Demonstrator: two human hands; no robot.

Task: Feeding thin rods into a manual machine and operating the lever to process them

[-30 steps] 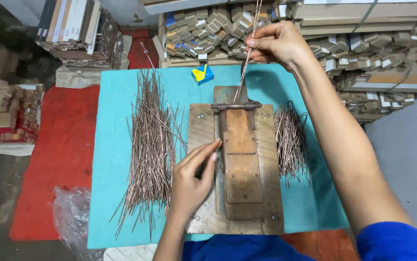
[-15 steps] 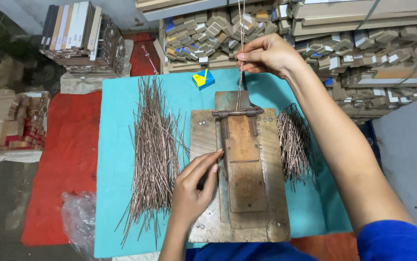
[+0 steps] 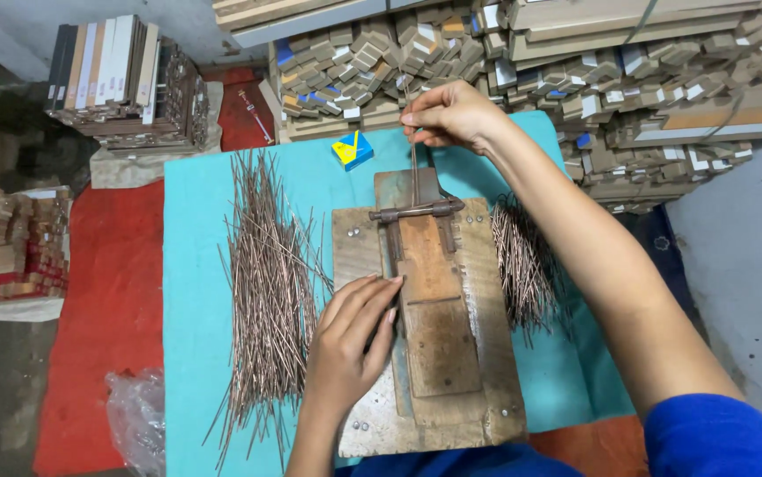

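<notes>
Lowered since half a second ago, the right hand (image 3: 452,115) now sits just above the far end of the wooden jig (image 3: 430,318), its fingers (image 3: 416,117) pinched closed around the top of a thin metal rod (image 3: 414,168) held nearly upright, the rod's lower end reaching down to the dark metal crossbar (image 3: 416,210) on the jig; a second earlier the same hand held the rod noticeably higher. Left hand (image 3: 350,344) has barely shifted: it lies flat on the jig's left side, fingers extended and slightly spread, fingertips touching the edge of the long central wooden block (image 3: 434,300), gripping nothing. To the left of the jig a large loose heap of long copper-coloured rods (image 3: 266,283) is spread lengthwise over the turquoise cloth (image 3: 196,265) that covers the table. To the right of the jig, partly behind the right forearm, lies a smaller, denser bundle of shorter rods (image 3: 522,265). A small blue-and-yellow box (image 3: 352,148) rests on the cloth near its far edge, just left of the right hand. Beyond the cloth, stacks of small wooden pieces (image 3: 372,66) are piled up; a red mat (image 3: 112,300) lies to the left, with a crumpled clear plastic bag (image 3: 138,424) at its near corner.
</notes>
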